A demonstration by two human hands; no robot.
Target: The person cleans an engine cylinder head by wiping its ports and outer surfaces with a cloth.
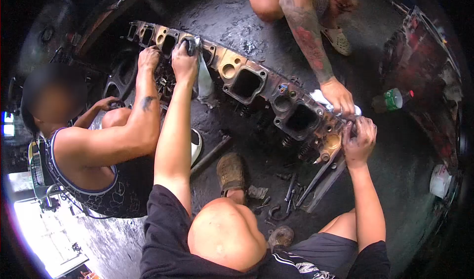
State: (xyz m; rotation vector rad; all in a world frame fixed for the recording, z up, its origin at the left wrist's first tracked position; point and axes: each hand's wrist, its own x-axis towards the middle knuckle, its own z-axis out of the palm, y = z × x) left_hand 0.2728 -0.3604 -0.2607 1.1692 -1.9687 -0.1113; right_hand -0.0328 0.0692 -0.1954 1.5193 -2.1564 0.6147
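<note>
A long, greasy engine cylinder head (266, 92) with large square ports runs diagonally in front of me, tan and brown on its top face. Near its far left part, my left hand (183, 64) is closed, its fingers curled by a dark patch and a whitish rag (204, 79) that hangs down from them. At the right end, my right hand (360, 141) has blackened fingers bent over the cylinder head's edge. A co-worker's hand (337, 97) presses a white cloth (321, 97) close to it. Another co-worker's hand (149, 58) touches the left end.
A person in a sleeveless top squats at my left; another stands or crouches across. Bolts and a hook-shaped part (275, 212) lie on the dark floor below metal bars (323, 185). A green-labelled bottle (393, 100) lies at right, near a white container (439, 181).
</note>
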